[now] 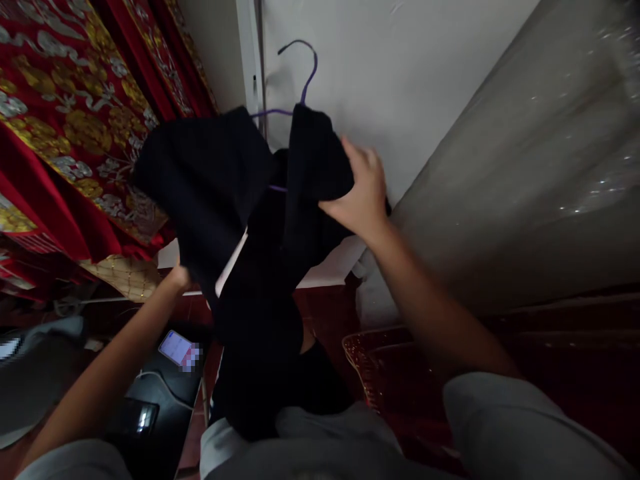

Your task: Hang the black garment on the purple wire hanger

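Evidently, in the head view, a dark garment (260,267) is held up in front of the body, fitted over a purple hanger (315,63). Its right shoulder is pinched by the right hand (364,190), thumb in front and fingers behind, presumably so that the cloth is steadied on the hanger. The other side is met by the left hand (184,277); its fingers are hidden by cloth, so its grip cannot be told. No rail is seen at the hook, so the weight is probably borne by hand. A phone (177,350) is laid face up near the far right corner of the black tabletop (173,433), perhaps for easy viewing, with a cable (167,387) beside it.
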`<control>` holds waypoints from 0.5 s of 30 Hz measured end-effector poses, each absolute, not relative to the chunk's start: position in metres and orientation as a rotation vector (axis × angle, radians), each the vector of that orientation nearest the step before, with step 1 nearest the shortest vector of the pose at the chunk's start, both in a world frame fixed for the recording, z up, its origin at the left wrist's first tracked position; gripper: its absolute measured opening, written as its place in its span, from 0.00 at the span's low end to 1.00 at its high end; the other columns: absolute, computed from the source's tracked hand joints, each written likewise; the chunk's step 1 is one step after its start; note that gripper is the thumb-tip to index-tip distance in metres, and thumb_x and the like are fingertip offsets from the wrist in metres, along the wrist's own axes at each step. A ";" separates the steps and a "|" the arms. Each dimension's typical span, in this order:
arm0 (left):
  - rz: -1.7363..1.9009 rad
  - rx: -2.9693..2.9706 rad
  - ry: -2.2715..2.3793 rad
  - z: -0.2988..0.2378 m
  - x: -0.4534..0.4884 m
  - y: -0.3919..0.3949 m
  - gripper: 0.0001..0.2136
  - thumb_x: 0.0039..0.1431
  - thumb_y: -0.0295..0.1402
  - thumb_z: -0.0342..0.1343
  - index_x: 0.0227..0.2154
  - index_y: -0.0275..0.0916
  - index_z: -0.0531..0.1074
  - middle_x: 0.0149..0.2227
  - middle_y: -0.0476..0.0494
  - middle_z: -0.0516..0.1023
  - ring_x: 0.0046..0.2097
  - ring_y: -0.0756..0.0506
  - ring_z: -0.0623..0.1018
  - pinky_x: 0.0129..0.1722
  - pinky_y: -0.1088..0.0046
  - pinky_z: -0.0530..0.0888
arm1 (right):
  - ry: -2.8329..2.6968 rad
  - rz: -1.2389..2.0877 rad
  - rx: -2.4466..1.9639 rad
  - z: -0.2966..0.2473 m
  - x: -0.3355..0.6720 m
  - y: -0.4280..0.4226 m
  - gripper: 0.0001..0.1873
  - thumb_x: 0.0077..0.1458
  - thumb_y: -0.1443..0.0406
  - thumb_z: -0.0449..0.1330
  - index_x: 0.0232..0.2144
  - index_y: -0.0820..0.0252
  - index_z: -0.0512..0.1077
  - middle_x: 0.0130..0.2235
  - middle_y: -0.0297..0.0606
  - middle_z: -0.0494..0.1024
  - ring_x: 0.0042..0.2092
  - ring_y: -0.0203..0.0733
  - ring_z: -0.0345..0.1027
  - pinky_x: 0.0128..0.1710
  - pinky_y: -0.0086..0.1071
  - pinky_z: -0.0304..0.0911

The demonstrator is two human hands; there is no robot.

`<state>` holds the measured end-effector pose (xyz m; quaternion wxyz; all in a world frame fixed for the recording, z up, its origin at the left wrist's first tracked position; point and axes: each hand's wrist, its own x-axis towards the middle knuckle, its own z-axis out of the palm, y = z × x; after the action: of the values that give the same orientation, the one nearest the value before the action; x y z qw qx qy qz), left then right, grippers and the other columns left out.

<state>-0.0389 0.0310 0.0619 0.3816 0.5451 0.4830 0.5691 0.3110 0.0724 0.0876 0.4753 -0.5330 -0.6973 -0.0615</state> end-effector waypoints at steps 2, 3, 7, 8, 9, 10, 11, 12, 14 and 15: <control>1.366 1.336 1.193 0.045 -0.041 0.023 0.27 0.62 0.61 0.56 0.37 0.37 0.80 0.44 0.32 0.82 0.49 0.31 0.80 0.45 0.52 0.81 | -1.708 -0.148 -1.340 0.107 0.314 0.081 0.55 0.45 0.68 0.72 0.72 0.60 0.55 0.63 0.54 0.65 0.65 0.61 0.59 0.66 0.55 0.57; 1.355 1.331 1.162 0.038 -0.040 0.021 0.30 0.59 0.64 0.57 0.35 0.38 0.80 0.42 0.32 0.82 0.50 0.30 0.80 0.48 0.52 0.81 | -1.729 -0.144 -1.355 0.116 0.311 0.083 0.54 0.46 0.68 0.73 0.71 0.60 0.55 0.63 0.53 0.65 0.65 0.60 0.59 0.66 0.54 0.57; 1.644 1.381 1.147 0.021 -0.027 0.013 0.25 0.56 0.60 0.64 0.40 0.40 0.79 0.46 0.38 0.82 0.56 0.35 0.78 0.59 0.59 0.75 | -1.913 -0.169 -1.296 0.142 0.294 0.072 0.58 0.41 0.71 0.74 0.72 0.63 0.55 0.62 0.51 0.66 0.66 0.59 0.59 0.67 0.51 0.57; 1.745 1.389 1.183 0.018 -0.023 0.008 0.23 0.57 0.57 0.64 0.41 0.40 0.79 0.46 0.39 0.82 0.56 0.36 0.79 0.59 0.62 0.74 | -1.951 -0.177 -1.251 0.143 0.292 0.065 0.59 0.41 0.71 0.74 0.72 0.64 0.55 0.62 0.51 0.66 0.66 0.59 0.59 0.68 0.51 0.57; 1.832 1.372 1.224 0.016 -0.019 0.003 0.21 0.58 0.54 0.65 0.42 0.40 0.78 0.45 0.40 0.81 0.54 0.38 0.79 0.58 0.64 0.74 | -1.979 -0.178 -1.207 0.143 0.292 0.057 0.58 0.42 0.71 0.73 0.73 0.64 0.54 0.63 0.52 0.66 0.66 0.59 0.59 0.69 0.52 0.57; 1.898 1.337 1.265 0.013 -0.016 -0.003 0.19 0.59 0.51 0.65 0.42 0.40 0.78 0.44 0.41 0.81 0.52 0.39 0.80 0.56 0.65 0.75 | -1.997 -0.176 -1.165 0.141 0.293 0.048 0.57 0.43 0.71 0.72 0.73 0.63 0.54 0.63 0.52 0.65 0.67 0.60 0.59 0.70 0.53 0.55; 1.934 1.297 1.302 0.009 -0.012 -0.010 0.17 0.59 0.48 0.65 0.41 0.39 0.78 0.43 0.42 0.81 0.50 0.41 0.80 0.54 0.67 0.75 | -2.010 -0.175 -1.124 0.138 0.295 0.038 0.55 0.44 0.71 0.72 0.72 0.61 0.55 0.65 0.52 0.63 0.68 0.61 0.57 0.71 0.54 0.53; 1.947 1.255 1.333 0.006 -0.008 -0.018 0.15 0.59 0.45 0.66 0.40 0.39 0.78 0.41 0.43 0.81 0.47 0.42 0.81 0.52 0.68 0.76 | -2.016 -0.176 -1.085 0.134 0.298 0.030 0.54 0.45 0.71 0.71 0.72 0.59 0.55 0.67 0.51 0.61 0.69 0.62 0.54 0.72 0.56 0.51; 1.937 1.147 1.359 -0.003 0.000 -0.031 0.12 0.57 0.41 0.67 0.37 0.38 0.78 0.38 0.45 0.82 0.42 0.44 0.81 0.48 0.70 0.76 | -1.982 -0.152 -1.035 0.120 0.296 0.015 0.50 0.48 0.69 0.70 0.71 0.53 0.56 0.69 0.47 0.58 0.72 0.64 0.48 0.71 0.60 0.49; 1.923 1.078 1.348 -0.007 0.004 -0.037 0.12 0.56 0.41 0.68 0.36 0.38 0.78 0.38 0.45 0.82 0.41 0.45 0.81 0.46 0.71 0.76 | -1.916 -0.115 -1.034 0.110 0.290 0.010 0.46 0.51 0.67 0.68 0.70 0.51 0.57 0.69 0.45 0.59 0.72 0.63 0.48 0.70 0.60 0.51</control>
<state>0.0043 -0.0373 -0.0072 0.2750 0.4012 0.5015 0.7155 0.2904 0.0103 0.1102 0.4626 -0.4204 -0.7791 -0.0470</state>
